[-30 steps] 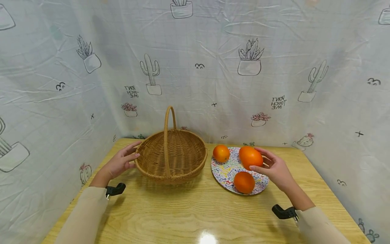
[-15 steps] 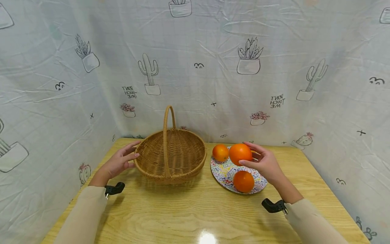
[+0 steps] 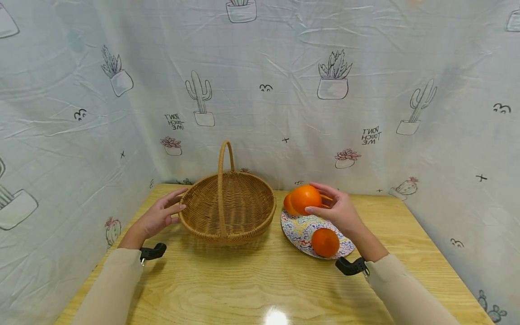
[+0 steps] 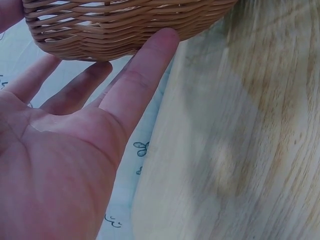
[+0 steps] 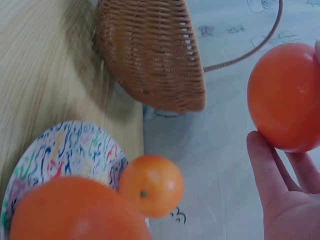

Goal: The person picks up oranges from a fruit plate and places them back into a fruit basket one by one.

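In the head view my right hand [image 3: 339, 214] holds a smooth, bright orange [image 3: 306, 200] above the plate, thumb in front and fingers behind. This fruit partly hides a smaller orange [image 3: 288, 206] at the plate's back left; the right wrist view shows that small orange [image 5: 151, 186] with a green stem spot. Another orange [image 3: 325, 243] lies at the front of the round, colourfully squiggled plate [image 3: 293, 230]. On the left stands a wicker basket [image 3: 243, 203] with a tall hoop handle and nothing inside. My left hand [image 3: 160, 215] grips its left end, fingers against the outer weave [image 4: 115, 30].
Everything stands on a light wooden table [image 3: 227, 289]. A pale sheet [image 3: 280, 108] printed with cactus drawings closes off the back and both sides. The basket handle [image 3: 222, 194] arches well above the rim. A narrow strip of tabletop separates basket and plate.
My right hand has lifted the orange from the plate's back right and carried it left, now in front of the small orange. The left hand and basket have stayed in place.
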A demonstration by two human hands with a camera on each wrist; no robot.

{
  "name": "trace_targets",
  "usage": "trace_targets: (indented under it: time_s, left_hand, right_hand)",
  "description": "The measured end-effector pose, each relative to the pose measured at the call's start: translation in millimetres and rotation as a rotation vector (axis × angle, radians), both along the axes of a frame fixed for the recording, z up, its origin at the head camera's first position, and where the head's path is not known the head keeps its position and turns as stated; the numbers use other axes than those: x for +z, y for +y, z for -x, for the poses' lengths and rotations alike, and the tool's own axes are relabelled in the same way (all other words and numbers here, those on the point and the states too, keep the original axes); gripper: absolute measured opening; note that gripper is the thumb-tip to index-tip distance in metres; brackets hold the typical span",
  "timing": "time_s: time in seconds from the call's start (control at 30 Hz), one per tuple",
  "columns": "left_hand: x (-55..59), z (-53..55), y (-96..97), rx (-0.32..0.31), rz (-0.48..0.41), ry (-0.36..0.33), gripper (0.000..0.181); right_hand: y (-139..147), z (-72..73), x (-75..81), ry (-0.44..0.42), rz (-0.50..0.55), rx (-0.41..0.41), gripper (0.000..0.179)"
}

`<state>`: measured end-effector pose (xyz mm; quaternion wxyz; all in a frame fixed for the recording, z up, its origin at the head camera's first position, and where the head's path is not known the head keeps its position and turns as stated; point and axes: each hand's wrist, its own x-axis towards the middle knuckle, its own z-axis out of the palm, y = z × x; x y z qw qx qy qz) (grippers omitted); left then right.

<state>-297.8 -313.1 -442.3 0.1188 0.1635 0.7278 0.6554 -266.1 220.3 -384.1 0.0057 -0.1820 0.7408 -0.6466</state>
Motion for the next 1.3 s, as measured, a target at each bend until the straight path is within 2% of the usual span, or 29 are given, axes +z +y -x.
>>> trace_targets:
  time_s: [0.23, 0.5, 0.83, 1.07, 1.3]
  left_hand:
    - [-0.9, 0.4, -2.0, -0.002, -0.012, -0.003, 0.069]
    - [-0.7, 1.0, -2.0, -0.006, 0.008, -0.012, 0.069]
    - [0.0, 2.0, -1.4, -0.006, 0.017, -0.015, 0.069]
    - [-1.8, 2.2, -1.9, -0.002, 0.016, -0.008, 0.068]
    - [-2.5, 3.2, -1.0, -0.006, -0.004, -0.006, 0.068]
  right_hand:
    - [-17, 7.4, 6.6, 0.003, -0.03, -0.007, 0.067]
    - [-30, 17.3, 10.1, -0.051, -0.002, 0.004, 0.065]
    - [-50, 26.7, 10.3, -0.072, 0.029, 0.05, 0.066]
    - [-67, 35.5, 13.1, -0.074, 0.041, 0.036, 0.062]
    - [-83, 44.8, 9.0, -0.069, 0.055, 0.035, 0.061]
